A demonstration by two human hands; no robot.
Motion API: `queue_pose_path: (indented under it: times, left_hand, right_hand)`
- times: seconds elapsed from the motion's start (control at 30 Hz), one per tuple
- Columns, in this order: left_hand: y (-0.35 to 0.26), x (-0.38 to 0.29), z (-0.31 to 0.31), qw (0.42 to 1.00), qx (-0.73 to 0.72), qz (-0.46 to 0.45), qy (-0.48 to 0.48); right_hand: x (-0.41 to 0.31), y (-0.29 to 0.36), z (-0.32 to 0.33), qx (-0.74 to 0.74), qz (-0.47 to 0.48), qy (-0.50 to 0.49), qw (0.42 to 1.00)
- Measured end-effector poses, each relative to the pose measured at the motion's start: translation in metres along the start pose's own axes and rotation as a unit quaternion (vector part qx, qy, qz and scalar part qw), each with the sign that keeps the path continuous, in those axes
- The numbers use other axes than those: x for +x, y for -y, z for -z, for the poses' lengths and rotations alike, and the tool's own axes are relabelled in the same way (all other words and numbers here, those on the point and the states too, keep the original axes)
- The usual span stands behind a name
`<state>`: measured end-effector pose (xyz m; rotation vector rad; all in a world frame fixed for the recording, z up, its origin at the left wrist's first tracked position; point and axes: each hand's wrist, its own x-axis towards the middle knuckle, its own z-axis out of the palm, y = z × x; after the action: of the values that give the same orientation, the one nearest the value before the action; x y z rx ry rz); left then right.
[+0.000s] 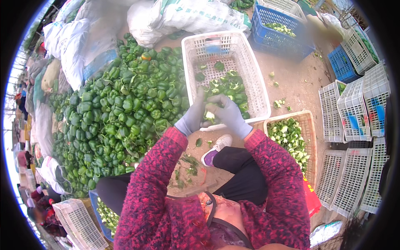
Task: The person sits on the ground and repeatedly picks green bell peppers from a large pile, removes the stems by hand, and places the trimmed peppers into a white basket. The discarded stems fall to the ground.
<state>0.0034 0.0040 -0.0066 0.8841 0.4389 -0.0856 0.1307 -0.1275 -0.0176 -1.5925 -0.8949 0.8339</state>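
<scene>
A green bell pepper (209, 117) with its pale inside showing is between my two gloved hands, over the near end of a white plastic crate (258, 73). My left hand (193, 115) holds it from the left, thumb pointing up. My right hand (229, 115) has its fingers curled over it from the right. The fingers cover much of the pepper. Inside the crate lie opened green peppers (233, 89), several with pale flesh showing. To the left spreads a large heap of whole green bell peppers (125, 109).
At my right, a tan crate (310, 137) holds pale pepper cores (286, 134). A blue crate (265, 40) stands ahead. White crates (350, 178) are stacked far right. Woven sacks (200, 17) border the heap. Scraps (278, 103) litter the ground. Other people (43, 206) are at far left.
</scene>
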Motion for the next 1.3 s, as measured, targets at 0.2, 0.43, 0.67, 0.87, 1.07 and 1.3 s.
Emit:
queue_pose_path:
  times: [0.2,0.43,0.67,0.87,1.07,1.3]
  left_hand:
    - [0.054,-0.010,-0.033,0.981,0.031,-0.076,-0.175]
    - [0.050,-0.041,-0.055,0.987,-0.157,-0.032,-0.018]
    - [0.030,-0.077,-0.041,0.991,-0.125,-0.034,0.028]
    - [0.042,-0.090,-0.005,0.991,0.094,-0.091,-0.039]
    - [-0.008,-0.222,0.130,0.842,0.460,-0.116,-0.257]
    - [0.072,-0.592,0.335,0.657,0.273,-0.052,-0.701]
  right_hand:
    - [-0.009,-0.001,-0.027,-0.161,0.018,-0.194,0.968]
    - [-0.024,0.030,-0.033,0.240,-0.090,-0.007,0.966]
    - [-0.032,0.083,-0.058,0.236,-0.080,-0.052,0.967]
    - [-0.016,0.058,-0.088,0.332,-0.179,-0.023,0.926]
    - [0.039,0.048,-0.054,-0.206,-0.029,-0.105,0.973]
    - [0.016,-0.030,-0.181,-0.266,-0.020,0.146,0.952]
